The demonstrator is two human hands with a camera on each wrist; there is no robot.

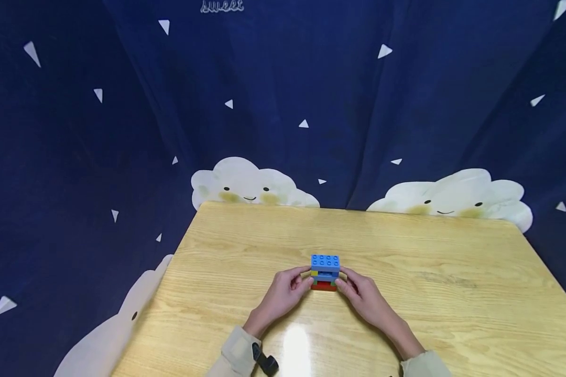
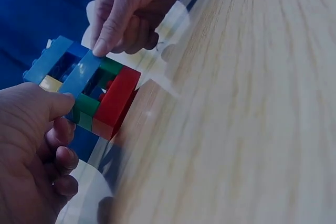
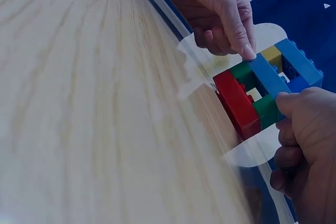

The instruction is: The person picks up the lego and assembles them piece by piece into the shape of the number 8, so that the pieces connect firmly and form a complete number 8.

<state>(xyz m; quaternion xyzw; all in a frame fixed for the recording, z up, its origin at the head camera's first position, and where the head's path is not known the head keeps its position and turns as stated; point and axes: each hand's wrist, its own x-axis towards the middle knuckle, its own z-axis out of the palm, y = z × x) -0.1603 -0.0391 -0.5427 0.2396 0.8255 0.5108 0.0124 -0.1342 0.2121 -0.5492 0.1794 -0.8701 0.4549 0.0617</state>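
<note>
A stack of toy building bricks [image 1: 325, 263] stands upright between the two hands. At its bottom is a long red brick [image 3: 239, 103], with a green brick [image 2: 86, 106] at each end above it. Over these runs a light blue brick [image 3: 269, 77]. A yellow brick [image 3: 272, 56] on the left and a darker blue brick [image 3: 298, 83] on the right carry another light blue brick [image 2: 48, 61] with studs on top. My left hand [image 1: 285, 290] pinches the stack's left end; my right hand [image 1: 365, 298] pinches its right end. Gaps show between the layers.
The wooden table [image 1: 217, 251] spreads out on all sides of the stack. Behind it hangs a dark blue curtain [image 1: 273, 78] with white triangles and smiling clouds. A black strap [image 1: 265, 360] hangs at the left sleeve.
</note>
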